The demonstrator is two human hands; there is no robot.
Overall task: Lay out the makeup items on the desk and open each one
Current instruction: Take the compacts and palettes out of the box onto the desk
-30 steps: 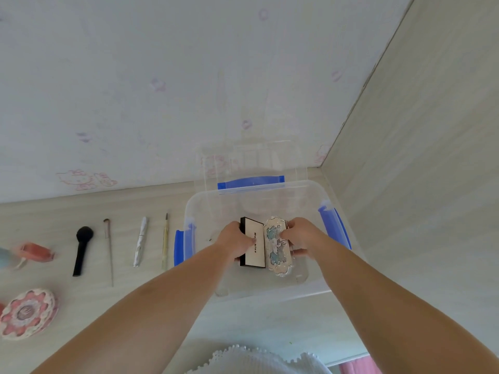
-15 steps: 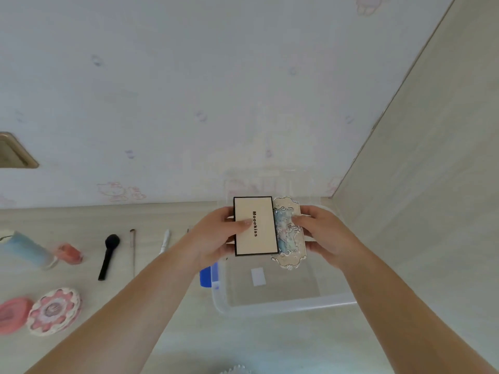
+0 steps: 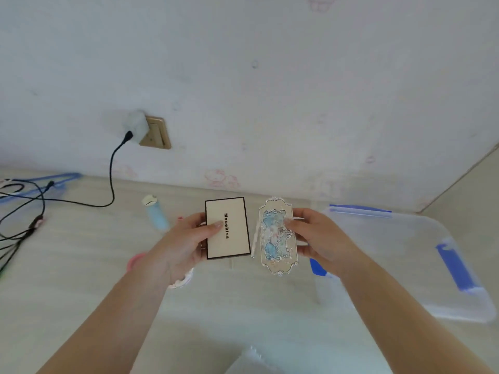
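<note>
Head view is showing the left hand (image 3: 186, 238) gripping a cream Mooekiss palette (image 3: 227, 228) and the right hand (image 3: 314, 238) gripping an ornate blue palette (image 3: 278, 236), both closed and held just above the desk (image 3: 81, 265), left of the clear bin (image 3: 405, 265). Both grips are sitting on the palettes' edges; either could slip and drop, or land on items half-hidden beneath.

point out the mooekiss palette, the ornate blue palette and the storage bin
Mooekiss palette (image 3: 228, 228), head view, middle of its cream lid.
Ornate blue palette (image 3: 275, 240), head view, centre of its embossed lid.
Storage bin (image 3: 456, 267), head view, blue latch on its right side.
</note>
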